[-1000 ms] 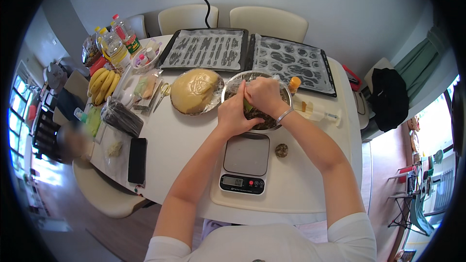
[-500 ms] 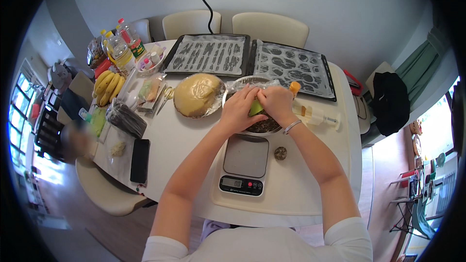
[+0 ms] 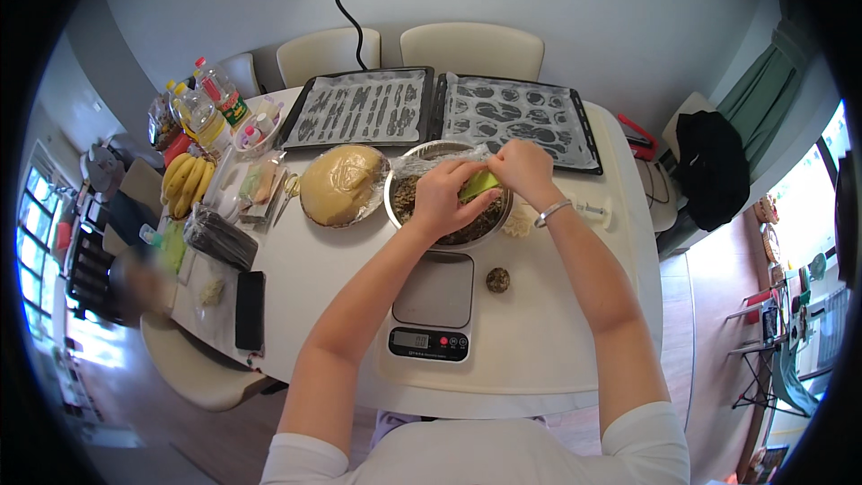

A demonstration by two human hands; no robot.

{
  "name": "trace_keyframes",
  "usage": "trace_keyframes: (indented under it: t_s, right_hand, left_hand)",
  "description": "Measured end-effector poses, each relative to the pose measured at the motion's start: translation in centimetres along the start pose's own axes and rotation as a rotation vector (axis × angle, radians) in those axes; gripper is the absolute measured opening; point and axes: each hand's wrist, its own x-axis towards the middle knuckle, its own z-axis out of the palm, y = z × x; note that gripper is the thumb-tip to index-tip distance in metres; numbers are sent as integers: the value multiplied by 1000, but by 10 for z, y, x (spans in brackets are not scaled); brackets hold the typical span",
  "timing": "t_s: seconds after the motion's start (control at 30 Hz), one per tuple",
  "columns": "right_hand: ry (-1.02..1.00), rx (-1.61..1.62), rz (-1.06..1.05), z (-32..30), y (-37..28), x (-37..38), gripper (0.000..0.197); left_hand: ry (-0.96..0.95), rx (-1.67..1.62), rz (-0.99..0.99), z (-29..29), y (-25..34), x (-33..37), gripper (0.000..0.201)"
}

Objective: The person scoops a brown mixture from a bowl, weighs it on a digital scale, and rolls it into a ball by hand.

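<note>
My left hand [image 3: 442,200] is closed around a flat green piece [image 3: 479,184], perhaps a scraper, over a steel bowl [image 3: 392,213]. Dark crumbly filling [image 3: 471,231] lies in the bowl. My right hand [image 3: 523,166] is closed like a fist at the green piece's far right end; its fingers hide what they grip. Crumpled clear film [image 3: 440,160] lies over the bowl's far rim. In front of the bowl is a kitchen scale [image 3: 433,292] with a bare plate. A dark round ball [image 3: 497,280] of filling sits to the scale's right.
Film-covered dough [image 3: 341,186] stands left of the bowl. Two lined baking trays [image 3: 359,108] lie behind. A white plunger mould [image 3: 593,209] and a pale patterned disc [image 3: 518,219] are by my right wrist. A phone [image 3: 250,310], bananas [image 3: 187,181] and oil bottles [image 3: 202,117] are at left.
The view has shifted, so the table's things sit further left. My hands have come slightly apart, with the right at the green piece's far end, and more of the filling shows.
</note>
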Motion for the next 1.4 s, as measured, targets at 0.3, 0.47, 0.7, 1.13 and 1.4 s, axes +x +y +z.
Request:
trace_keyframes:
  t_s: [0.3, 0.47, 0.7, 1.13, 1.4]
  right_hand:
    - [16, -59, -19, -14, -22, 9, 23]
    - [-86, -81, 34, -25, -12, -5, 24]
    - [-4, -60, -16, -16, 2, -22, 24]
    - [54, -85, -20, -14, 10, -30, 30]
    - [19, -92, -29, -14, 14, -35, 31]
  left_hand:
    - [164, -506, -480, -1, -37, 10, 36]
    - [242, -935, -876, -11, -39, 13, 55]
    - [214, -903, -919, -5, -36, 13, 66]
    - [119, -1057, -1032, -8, -38, 10, 56]
    - [26, -1296, -1015, -22, -44, 10, 33]
